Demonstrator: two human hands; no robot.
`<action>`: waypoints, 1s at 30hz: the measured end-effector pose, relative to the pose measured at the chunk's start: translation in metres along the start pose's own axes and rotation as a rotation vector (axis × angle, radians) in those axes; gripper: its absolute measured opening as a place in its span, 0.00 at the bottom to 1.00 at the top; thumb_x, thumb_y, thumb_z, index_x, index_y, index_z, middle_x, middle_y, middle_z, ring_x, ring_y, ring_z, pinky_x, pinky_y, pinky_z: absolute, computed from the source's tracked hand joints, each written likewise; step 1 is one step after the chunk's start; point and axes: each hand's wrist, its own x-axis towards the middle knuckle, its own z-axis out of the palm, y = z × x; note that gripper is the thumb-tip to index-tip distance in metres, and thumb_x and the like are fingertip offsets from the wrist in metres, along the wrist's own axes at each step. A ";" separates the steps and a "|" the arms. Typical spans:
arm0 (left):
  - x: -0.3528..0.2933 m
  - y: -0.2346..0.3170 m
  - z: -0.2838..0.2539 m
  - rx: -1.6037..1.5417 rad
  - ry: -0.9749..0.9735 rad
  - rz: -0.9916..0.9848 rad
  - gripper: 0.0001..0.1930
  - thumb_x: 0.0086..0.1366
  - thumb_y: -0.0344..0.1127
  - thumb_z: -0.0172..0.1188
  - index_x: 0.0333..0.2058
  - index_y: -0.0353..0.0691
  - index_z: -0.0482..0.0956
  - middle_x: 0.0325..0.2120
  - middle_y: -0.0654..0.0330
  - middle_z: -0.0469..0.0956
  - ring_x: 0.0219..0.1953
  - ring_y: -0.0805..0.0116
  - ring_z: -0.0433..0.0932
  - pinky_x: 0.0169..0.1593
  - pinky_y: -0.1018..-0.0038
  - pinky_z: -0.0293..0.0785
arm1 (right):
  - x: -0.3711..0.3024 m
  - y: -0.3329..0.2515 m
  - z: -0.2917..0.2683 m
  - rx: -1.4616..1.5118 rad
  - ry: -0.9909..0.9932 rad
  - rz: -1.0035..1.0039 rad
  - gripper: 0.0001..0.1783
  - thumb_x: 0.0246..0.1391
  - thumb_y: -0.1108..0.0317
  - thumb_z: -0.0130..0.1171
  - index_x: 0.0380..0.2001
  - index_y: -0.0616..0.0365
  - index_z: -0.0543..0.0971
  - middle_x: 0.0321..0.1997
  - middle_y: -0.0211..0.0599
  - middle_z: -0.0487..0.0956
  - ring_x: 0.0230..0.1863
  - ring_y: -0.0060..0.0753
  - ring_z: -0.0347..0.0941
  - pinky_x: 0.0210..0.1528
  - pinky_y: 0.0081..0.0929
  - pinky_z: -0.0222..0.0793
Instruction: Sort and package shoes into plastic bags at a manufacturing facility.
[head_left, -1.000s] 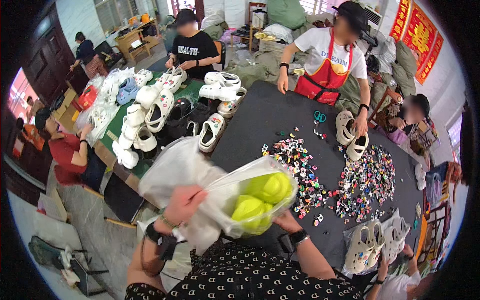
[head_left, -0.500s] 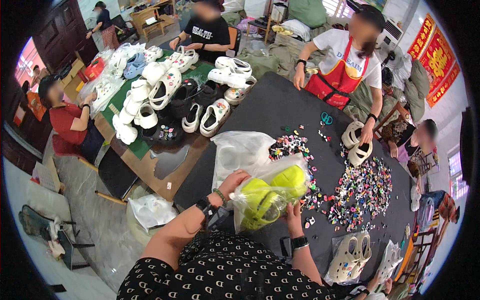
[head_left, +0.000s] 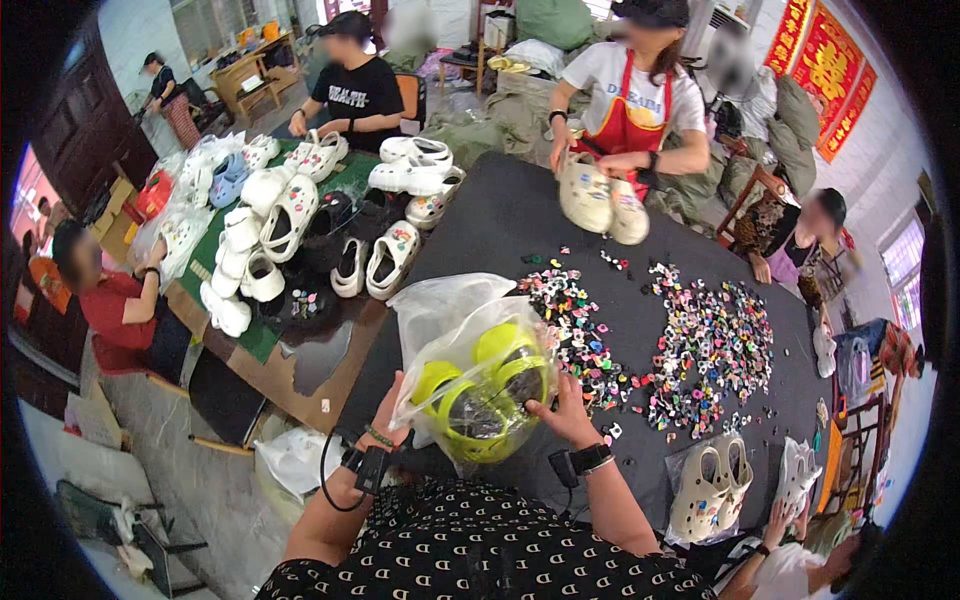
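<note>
A pair of yellow-green clogs (head_left: 512, 343) sits inside a clear plastic bag (head_left: 470, 440), with the shoe openings turned up. Both of my hands support the bag over the near edge of the black table. My left hand (head_left: 386, 412) is closed on its left side, with the fingers partly hidden by the plastic. On the right side, my right hand (head_left: 566, 412) grips the bag, thumb pressed against a clog. Just beyond lies another whitish plastic bag (head_left: 435, 295), partly covered by the one I hold.
Small colourful shoe charms (head_left: 715, 350) are scattered over the black table (head_left: 480, 225). Bagged beige clogs (head_left: 700, 495) lie at the near right. A co-worker across the table holds beige clogs (head_left: 590, 195). Many white clogs (head_left: 290, 215) crowd the green-topped table at left.
The bagged clogs have been turned so their openings face up. My left hand has dropped from the bag's top to its left side. The co-worker opposite has lifted the beige clogs off the table.
</note>
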 end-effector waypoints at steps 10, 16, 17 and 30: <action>-0.008 0.044 0.044 0.684 -0.092 -0.015 0.31 0.64 0.48 0.51 0.57 0.31 0.60 0.53 0.53 0.68 0.55 0.66 0.67 0.58 0.70 0.63 | 0.006 -0.028 0.005 0.012 -0.133 -0.276 0.54 0.36 0.47 0.70 0.60 0.65 0.55 0.59 0.55 0.61 0.62 0.51 0.57 0.63 0.37 0.52; -0.022 0.047 0.050 1.380 -0.142 0.109 0.32 0.57 0.38 0.59 0.58 0.33 0.60 0.52 0.51 0.68 0.54 0.65 0.67 0.57 0.73 0.61 | -0.002 -0.050 -0.005 -0.104 -0.066 -0.310 0.52 0.32 0.45 0.72 0.56 0.65 0.60 0.56 0.55 0.65 0.59 0.53 0.60 0.61 0.41 0.55; -0.018 0.044 0.038 1.361 -0.145 0.119 0.33 0.56 0.39 0.60 0.58 0.33 0.60 0.52 0.50 0.68 0.54 0.64 0.67 0.57 0.72 0.61 | -0.004 -0.053 -0.003 -0.155 -0.078 -0.299 0.53 0.32 0.45 0.72 0.56 0.65 0.60 0.57 0.54 0.64 0.60 0.53 0.58 0.61 0.41 0.54; -0.025 0.039 0.076 1.590 -0.452 0.314 0.35 0.47 0.41 0.62 0.53 0.28 0.63 0.49 0.44 0.67 0.52 0.52 0.68 0.57 0.67 0.62 | -0.002 -0.151 -0.020 -0.474 -0.162 -0.494 0.49 0.25 0.58 0.75 0.57 0.46 0.66 0.61 0.39 0.60 0.66 0.53 0.46 0.63 0.47 0.47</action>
